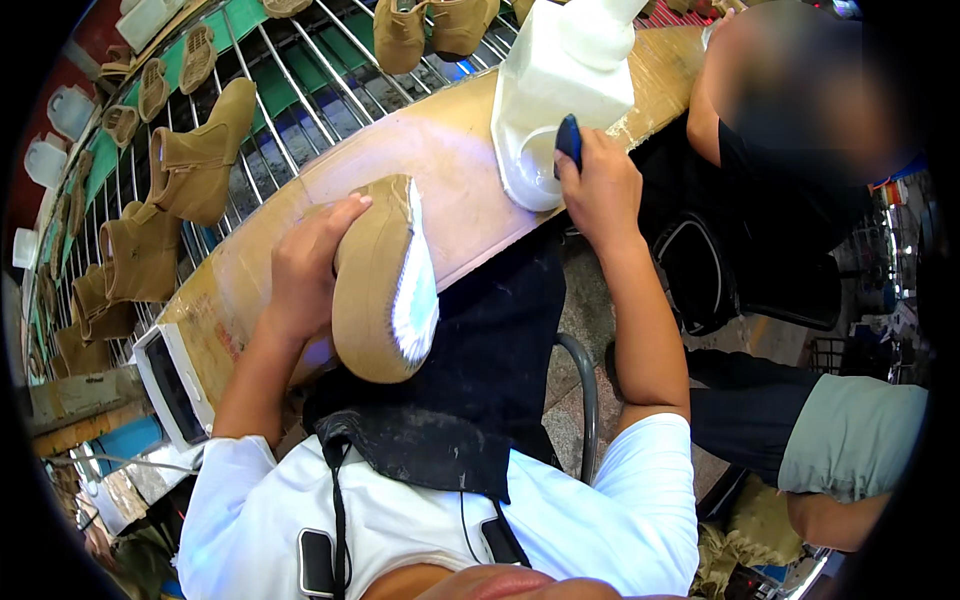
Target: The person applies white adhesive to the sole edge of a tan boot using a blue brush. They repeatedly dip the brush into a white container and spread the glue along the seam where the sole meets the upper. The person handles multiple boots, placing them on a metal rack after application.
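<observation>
My left hand (308,262) is closed round a tan boot (372,300) and holds it tilted above my lap, at the near edge of the bench. The boot's bottom, bright white inside a tan rim, faces right. In my closed right hand (607,192) is a brush (569,143), its dark blue handle showing; its bristle end is hidden. That hand is at the round mouth of a white plastic container (562,95), which stands on the bench with a white bottle-like piece on top.
Brown cardboard (450,130) covers the bench. Beyond it runs a metal-bar rack (290,85) carrying tan boots (190,165) and loose soles (198,58). A white box (172,383) stands at the bench's left end. A co-worker (790,110) sits at upper right; another person's leg (850,435) is at lower right.
</observation>
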